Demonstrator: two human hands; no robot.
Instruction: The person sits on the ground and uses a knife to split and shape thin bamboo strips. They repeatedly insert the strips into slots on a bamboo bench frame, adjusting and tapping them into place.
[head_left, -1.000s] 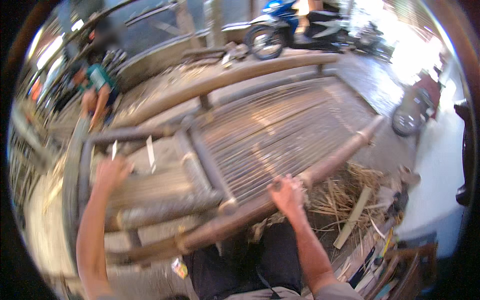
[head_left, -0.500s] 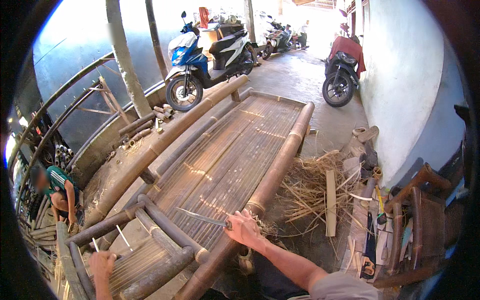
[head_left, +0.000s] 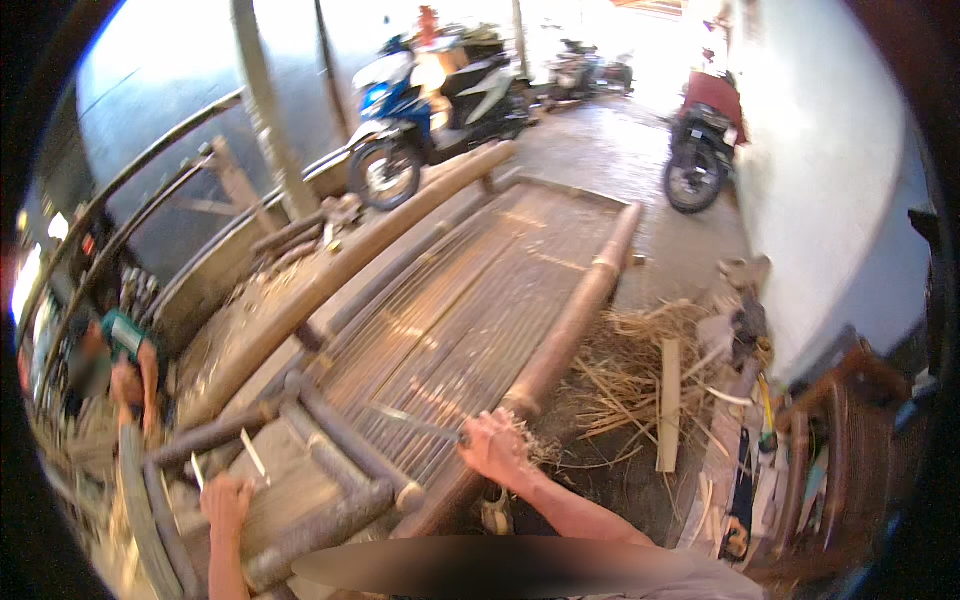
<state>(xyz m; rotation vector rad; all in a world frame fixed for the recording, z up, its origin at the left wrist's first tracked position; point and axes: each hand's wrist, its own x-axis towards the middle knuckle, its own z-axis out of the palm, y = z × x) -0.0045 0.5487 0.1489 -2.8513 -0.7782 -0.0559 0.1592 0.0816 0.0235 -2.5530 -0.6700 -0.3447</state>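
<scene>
A knife (head_left: 415,422) with a long narrow blade is gripped in my right hand (head_left: 495,447). The blade points left over the slatted seat of a long bamboo bench (head_left: 470,290). That hand is beside the bench's thick near rail (head_left: 565,345), with thin curled shavings next to the fingers. My left hand (head_left: 228,500) is closed above the bamboo frame (head_left: 345,520) at the bench's near end. One pale thin stick (head_left: 197,470) stands up against its fingers; a second pale stick (head_left: 254,457) leans just beyond. What the left fist holds is hidden.
Bamboo shavings (head_left: 640,340) heap on the floor right of the bench, with a flat pale strip (head_left: 668,405) and a saw (head_left: 738,495). Another person (head_left: 130,365) crouches at the left. A blue-white motorbike (head_left: 420,120) and a dark motorbike (head_left: 700,145) stand at the back.
The whole view has shifted slightly right and has blurred. My right hand keeps the knife by the rail, its blade lower. My left hand appears a little higher. The crouching person has bent forward.
</scene>
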